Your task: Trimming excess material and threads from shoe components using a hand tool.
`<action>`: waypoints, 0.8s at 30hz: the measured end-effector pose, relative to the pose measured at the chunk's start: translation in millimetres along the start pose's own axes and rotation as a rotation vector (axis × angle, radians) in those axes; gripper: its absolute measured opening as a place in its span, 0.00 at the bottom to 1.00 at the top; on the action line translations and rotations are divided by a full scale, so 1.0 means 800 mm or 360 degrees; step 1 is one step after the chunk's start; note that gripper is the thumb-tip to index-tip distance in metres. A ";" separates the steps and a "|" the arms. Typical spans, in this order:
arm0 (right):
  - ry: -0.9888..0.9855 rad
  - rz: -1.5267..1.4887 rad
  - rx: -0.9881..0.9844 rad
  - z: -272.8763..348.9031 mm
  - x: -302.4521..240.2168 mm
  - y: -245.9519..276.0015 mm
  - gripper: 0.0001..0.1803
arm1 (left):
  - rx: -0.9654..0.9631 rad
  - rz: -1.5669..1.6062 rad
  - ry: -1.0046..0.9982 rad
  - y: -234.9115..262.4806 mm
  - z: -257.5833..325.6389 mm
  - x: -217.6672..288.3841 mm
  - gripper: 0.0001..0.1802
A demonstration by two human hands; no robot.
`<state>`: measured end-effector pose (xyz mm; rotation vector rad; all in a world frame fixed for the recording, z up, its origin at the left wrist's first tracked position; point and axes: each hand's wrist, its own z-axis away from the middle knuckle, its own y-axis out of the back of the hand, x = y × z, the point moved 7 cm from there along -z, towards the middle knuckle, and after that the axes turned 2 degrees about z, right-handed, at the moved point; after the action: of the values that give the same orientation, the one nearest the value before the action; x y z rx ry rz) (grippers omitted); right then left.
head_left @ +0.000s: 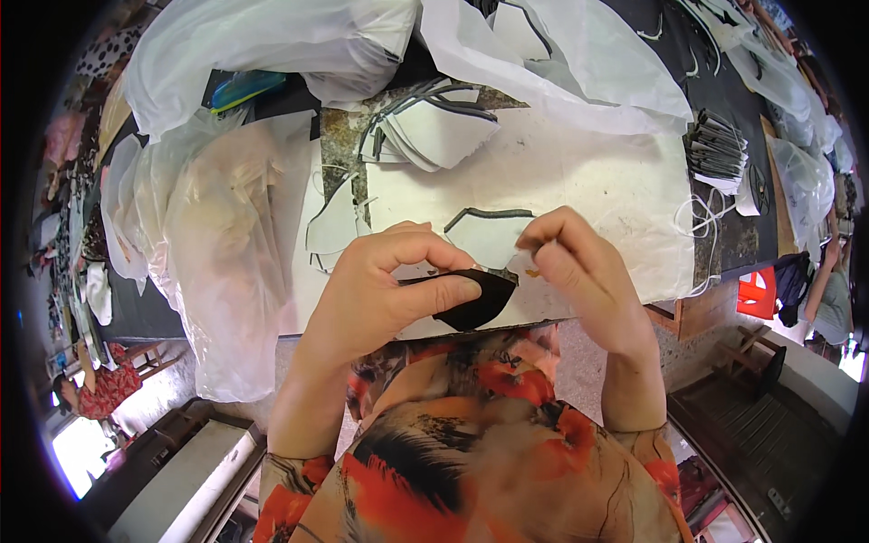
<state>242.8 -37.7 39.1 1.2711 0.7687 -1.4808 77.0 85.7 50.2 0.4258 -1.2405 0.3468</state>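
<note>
Near the table's front edge my left hand (385, 290) pinches a black curved fabric piece (484, 303), thumb on top and fingers behind. Just beyond it lies a white panel with dark edging (493, 237); whether the two are joined is hidden. To the right of the black piece is my right hand (579, 271), its fingers curled in toward the thumb. Anything between those fingertips is too small to make out. On the left, past my left hand, rests a white piece with thin dark trim (333, 226).
A stack of white panels with dark edging (434, 131) sits farther back on the white sheet (615, 181). Plastic bags (226, 226) cover the left side, and another white bag (615, 81) lies behind. Bundled dark-edged pieces (717, 149) and white cord (706, 217) are at right.
</note>
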 end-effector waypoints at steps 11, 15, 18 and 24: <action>0.0343 0.0427 -0.0581 -0.007 -0.029 -0.026 0.15 | -0.0076 0.0295 0.0136 -0.013 -0.003 -0.010 0.09; 0.0340 0.0486 -0.0565 -0.007 -0.028 -0.025 0.16 | -0.0098 0.0280 0.0129 -0.016 -0.004 -0.010 0.09; 0.0403 0.0554 -0.0524 -0.007 -0.031 -0.023 0.16 | -0.0125 0.0223 0.0075 -0.018 -0.004 -0.009 0.09; 0.0347 0.0601 -0.0555 -0.004 -0.032 -0.026 0.14 | -0.0023 0.0052 -0.0090 -0.015 -0.003 -0.004 0.09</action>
<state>223.3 -21.3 59.9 1.2367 0.8328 -0.8728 84.2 76.1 45.2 0.4060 -1.3053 0.3555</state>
